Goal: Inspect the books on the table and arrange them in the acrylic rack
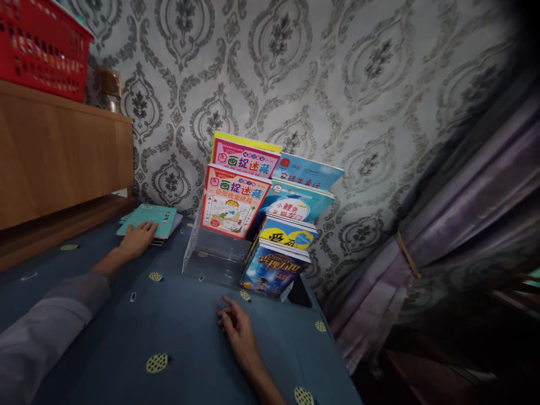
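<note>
My left hand [138,239] lies with its fingers stretched flat on a teal book [157,215], the top one of a small stack at the left. My right hand [237,326] is at the front of a clear acrylic book stand [211,256], holding nothing, its fingers loosely bent and apart. On the stand's left side lean a red-edged picture book [234,202], a pink book [248,160] and a yellow one behind. Its right side holds a dark blue book [274,273], a yellow-and-blue book [289,233] and lighter blue books [301,199] further back.
Under everything is a blue tablecloth [185,326] with pineapple prints. A wooden cabinet [67,152] stands left, bearing a red basket [44,48] and a small brown-topped object [110,87]. Behind the stand's right corner is a dark flat object [300,292]. A tied curtain [388,298] hangs right.
</note>
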`<state>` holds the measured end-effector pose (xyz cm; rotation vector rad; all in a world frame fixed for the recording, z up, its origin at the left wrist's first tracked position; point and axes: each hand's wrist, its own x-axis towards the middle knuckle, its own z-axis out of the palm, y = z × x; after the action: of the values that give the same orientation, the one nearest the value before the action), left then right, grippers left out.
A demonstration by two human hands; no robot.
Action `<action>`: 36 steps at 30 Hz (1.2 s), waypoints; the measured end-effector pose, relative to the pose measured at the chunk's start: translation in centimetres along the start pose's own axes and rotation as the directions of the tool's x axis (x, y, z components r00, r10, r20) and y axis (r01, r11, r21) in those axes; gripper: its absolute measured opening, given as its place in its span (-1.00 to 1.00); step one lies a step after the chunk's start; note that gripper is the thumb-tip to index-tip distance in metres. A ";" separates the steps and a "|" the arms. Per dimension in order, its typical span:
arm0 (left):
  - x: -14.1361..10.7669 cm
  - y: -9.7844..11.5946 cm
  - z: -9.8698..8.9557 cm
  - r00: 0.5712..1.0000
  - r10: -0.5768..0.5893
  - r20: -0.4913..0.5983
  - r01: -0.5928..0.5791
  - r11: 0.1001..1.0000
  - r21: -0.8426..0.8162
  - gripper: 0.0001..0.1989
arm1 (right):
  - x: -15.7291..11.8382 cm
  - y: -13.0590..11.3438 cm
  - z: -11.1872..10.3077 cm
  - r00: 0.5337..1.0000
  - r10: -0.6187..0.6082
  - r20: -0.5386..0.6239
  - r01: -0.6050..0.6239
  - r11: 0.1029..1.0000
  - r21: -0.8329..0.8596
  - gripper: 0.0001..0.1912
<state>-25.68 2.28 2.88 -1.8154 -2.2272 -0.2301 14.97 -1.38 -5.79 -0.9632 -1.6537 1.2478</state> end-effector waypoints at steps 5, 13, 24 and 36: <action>-0.1 0.1 -0.2 1.000 0.014 -0.015 -0.013 0.998 0.059 -0.42 | 0.0 -0.2 -0.1 1.000 -0.010 0.007 0.010 1.000 -0.020 -0.42; -1.1 0.3 -0.7 0.999 0.039 0.000 -0.038 0.991 0.125 -0.42 | 0.0 -0.7 -0.4 0.999 -0.020 0.047 0.023 0.998 -0.050 -0.45; -5.4 0.8 0.2 0.996 0.089 -0.027 -0.085 0.990 0.112 -0.42 | -0.1 -1.3 -0.4 0.997 -0.048 0.060 0.050 0.998 -0.040 -0.48; -10.0 0.7 0.0 0.992 0.124 0.033 -0.126 0.987 0.097 -0.39 | 0.0 -0.8 -0.3 0.998 -0.041 0.057 0.044 0.997 -0.057 -0.42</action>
<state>-23.10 -6.87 -0.15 -1.9062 -2.0923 -0.0704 15.13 -1.43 -4.93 -0.9305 -1.7539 1.2140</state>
